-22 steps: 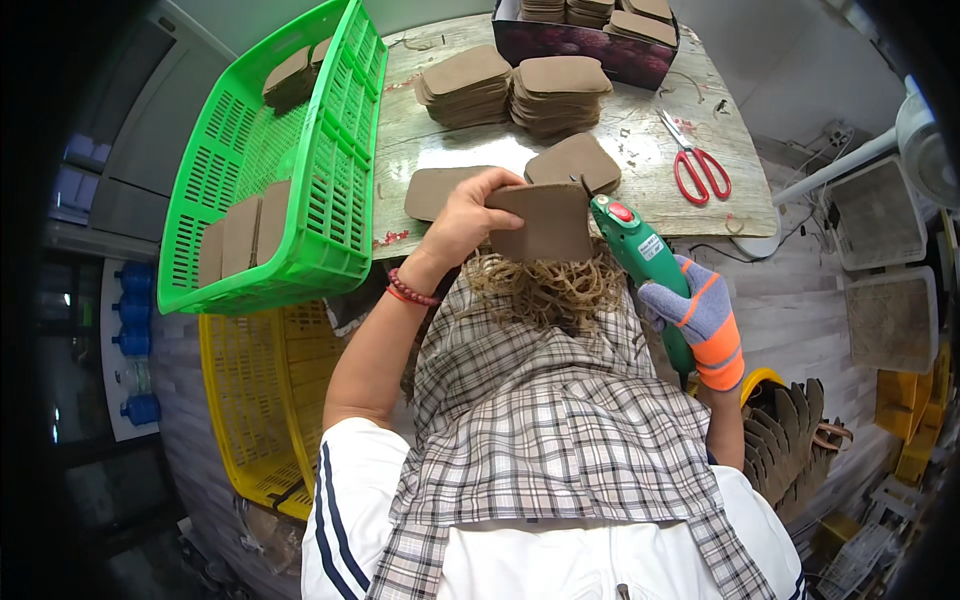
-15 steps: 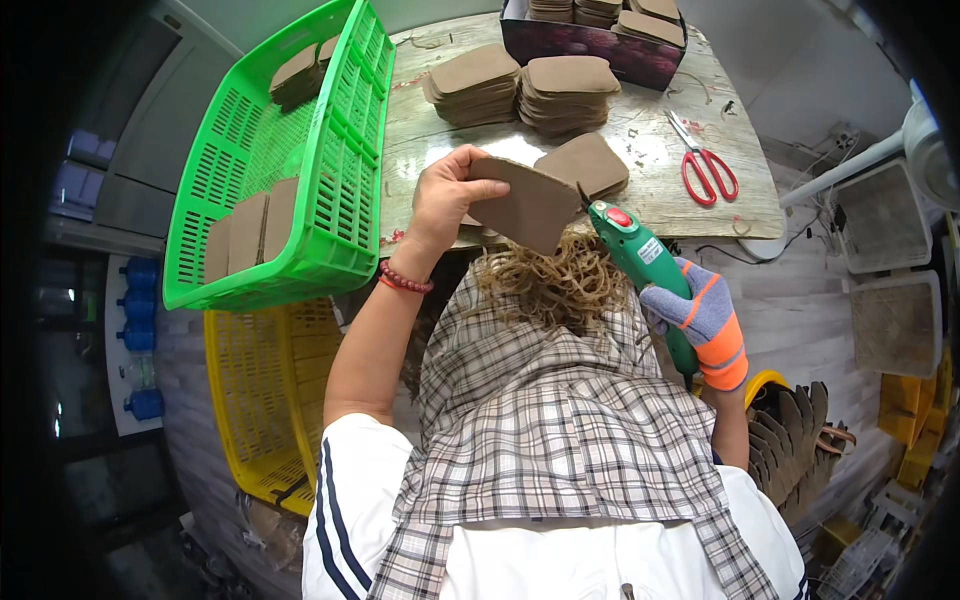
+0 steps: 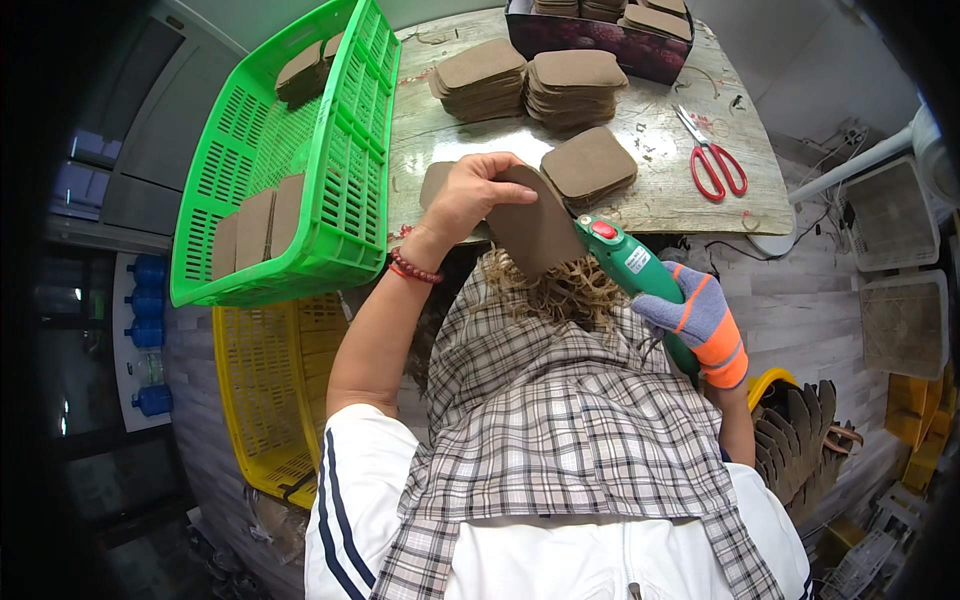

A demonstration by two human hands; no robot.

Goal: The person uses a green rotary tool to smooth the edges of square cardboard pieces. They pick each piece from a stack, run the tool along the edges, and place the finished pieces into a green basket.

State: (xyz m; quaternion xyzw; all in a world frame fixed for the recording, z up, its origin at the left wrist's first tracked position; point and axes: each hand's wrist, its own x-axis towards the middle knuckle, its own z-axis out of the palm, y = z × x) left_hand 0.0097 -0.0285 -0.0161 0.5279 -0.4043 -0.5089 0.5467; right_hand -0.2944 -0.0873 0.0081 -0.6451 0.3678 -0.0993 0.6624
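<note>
My left hand (image 3: pixel 465 200) is bare, with a red bead bracelet at its wrist. It pinches a flat brown rounded pad (image 3: pixel 540 225) between thumb and fingers, above my lap. In my right hand (image 3: pixel 705 320), which wears a grey and orange glove, is a green pair of electric scissors (image 3: pixel 640 265) with a red button. Its dark tip meets the pad's right edge, and the pad partly hides it. Thin brown trimmings (image 3: pixel 575 290) lie heaped on my plaid apron (image 3: pixel 580 420) just below the pad.
Brown pads stand in stacks (image 3: pixel 575 85) on the table (image 3: pixel 420 140), with a small pile (image 3: pixel 590 163) nearer. Red-handled scissors (image 3: pixel 715 165) lie at right. A dark box (image 3: pixel 610 45) holds more pads. The green crate (image 3: pixel 345 180) is at left, above a yellow crate (image 3: pixel 270 400).
The brown pad has turned in my left hand and now hangs more upright. The electric scissors have shifted left, their tip now against the pad's right edge. The view has moved slightly.
</note>
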